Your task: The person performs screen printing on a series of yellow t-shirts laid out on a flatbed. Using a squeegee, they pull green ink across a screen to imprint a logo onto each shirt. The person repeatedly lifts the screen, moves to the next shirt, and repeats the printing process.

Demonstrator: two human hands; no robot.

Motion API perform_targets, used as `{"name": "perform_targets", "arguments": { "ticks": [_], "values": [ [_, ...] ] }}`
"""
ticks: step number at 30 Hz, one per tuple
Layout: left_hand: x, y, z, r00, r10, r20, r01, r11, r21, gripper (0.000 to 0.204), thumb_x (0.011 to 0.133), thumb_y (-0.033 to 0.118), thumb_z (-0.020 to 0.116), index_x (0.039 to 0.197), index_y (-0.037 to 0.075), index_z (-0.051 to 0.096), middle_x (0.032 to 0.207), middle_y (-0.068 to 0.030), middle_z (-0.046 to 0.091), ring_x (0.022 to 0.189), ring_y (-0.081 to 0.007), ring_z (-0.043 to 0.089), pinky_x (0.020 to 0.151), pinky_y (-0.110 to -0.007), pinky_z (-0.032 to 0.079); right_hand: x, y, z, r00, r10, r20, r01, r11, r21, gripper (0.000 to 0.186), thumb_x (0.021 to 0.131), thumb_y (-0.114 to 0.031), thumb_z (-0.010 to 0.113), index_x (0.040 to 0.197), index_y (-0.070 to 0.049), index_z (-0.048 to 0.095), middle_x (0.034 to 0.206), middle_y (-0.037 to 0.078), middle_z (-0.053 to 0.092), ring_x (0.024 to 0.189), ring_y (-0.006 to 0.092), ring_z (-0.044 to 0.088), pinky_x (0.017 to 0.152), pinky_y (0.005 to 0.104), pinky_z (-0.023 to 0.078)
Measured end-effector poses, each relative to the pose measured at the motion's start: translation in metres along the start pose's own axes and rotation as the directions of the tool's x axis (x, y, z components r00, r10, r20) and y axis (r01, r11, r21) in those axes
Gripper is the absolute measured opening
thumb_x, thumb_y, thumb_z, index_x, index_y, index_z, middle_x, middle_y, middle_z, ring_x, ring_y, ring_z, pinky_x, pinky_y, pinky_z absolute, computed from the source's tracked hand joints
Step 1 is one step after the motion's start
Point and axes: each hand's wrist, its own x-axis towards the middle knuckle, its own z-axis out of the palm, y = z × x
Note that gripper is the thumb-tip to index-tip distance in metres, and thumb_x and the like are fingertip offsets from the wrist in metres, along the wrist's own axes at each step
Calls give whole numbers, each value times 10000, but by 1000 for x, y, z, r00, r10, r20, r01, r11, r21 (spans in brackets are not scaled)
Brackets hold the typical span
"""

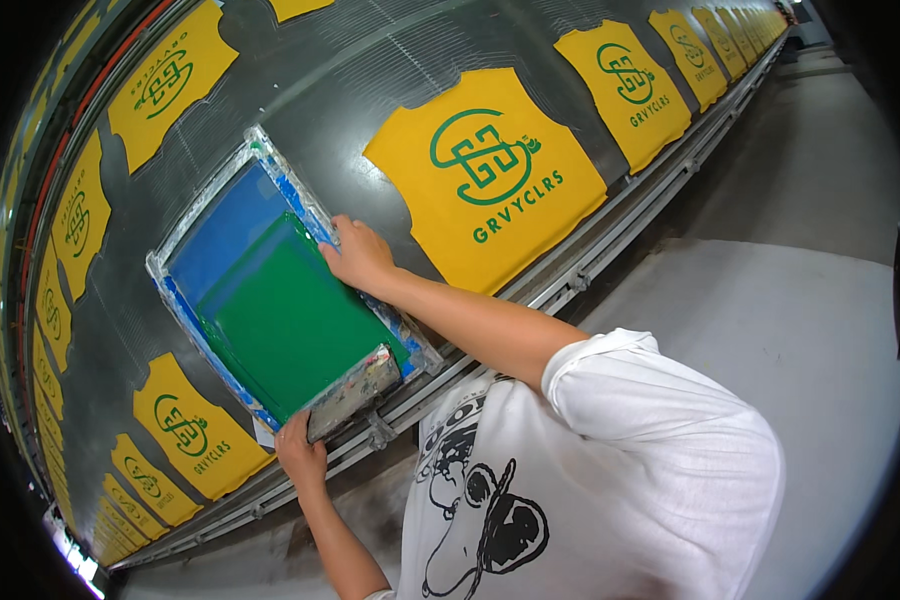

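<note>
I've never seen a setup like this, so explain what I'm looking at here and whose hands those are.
There's no robot here: it's one person, seen from a camera on their own head looking down, so straight edges bend. The white shirt is theirs. On a long dark table lie rows of yellow fabric pieces with green designs. The right hand is on the right side of a frame with a blue and green inside. The left hand is at its lower left corner, beside a grey, stained bar; whether it grips either is unclear.
</note>
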Motion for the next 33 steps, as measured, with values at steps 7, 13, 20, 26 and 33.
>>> {"name": "perform_targets", "arguments": {
  "ticks": [7, 13, 20, 26, 33],
  "values": [
    [-6, 5, 9, 997, 57, -50, -60, 997, -52, 591, 630, -82, 634, 1211, 14, 675, 1217, -165, 689, 1162, -369, 601, 1075, -499, 392, -3, -5, 4, 982, -13, -187, 20, 999, 35, 278, 952, -256, 652, 1099, -19, 644, 953, 243, 712, 897, 458, 684, 786, 545, 534],
    [22, 76, 18, 989, 130, -69, -138, 984, -112, 592, 637, -54, 669, 1225, 14, 673, 1221, -179, 684, 1148, -397, 597, 1067, -498, 407, 15, -17, -90, 965, -164, -206, 154, 986, -65, 292, 935, -292, 661, 1043, -21, 677, 906, 259, 719, 871, 473, 690, 786, 544, 547],
    [88, 254, 52, 974, 215, -73, -226, 949, -220, 624, 650, -26, 710, 1271, 18, 658, 1243, -174, 677, 1144, -390, 600, 1045, -471, 432, 76, 52, -270, 887, -353, -298, 289, 927, -237, 335, 915, -348, 672, 1013, -31, 723, 919, 265, 728, 876, 460, 706, 798, 521, 575],
    [153, 403, 93, 967, 253, -29, -253, 938, -235, 588, 673, 19, 770, 1251, 30, 665, 1223, -142, 689, 1124, -354, 616, 1015, -456, 446, 123, 148, -397, 864, -310, -398, 223, 942, -251, 299, 916, -305, 654, 961, -23, 741, 890, 235, 728, 857, 409, 721, 753, 467, 563],
    [175, 451, 122, 977, 214, 7, -211, 968, -134, 547, 673, 19, 781, 1212, 20, 687, 1198, -144, 709, 1107, -347, 641, 985, -448, 461, 168, 261, -423, 829, -330, -451, 242, 940, -242, 263, 920, -282, 651, 964, -43, 751, 880, 217, 734, 850, 389, 727, 758, 447, 567]
  ]
}}
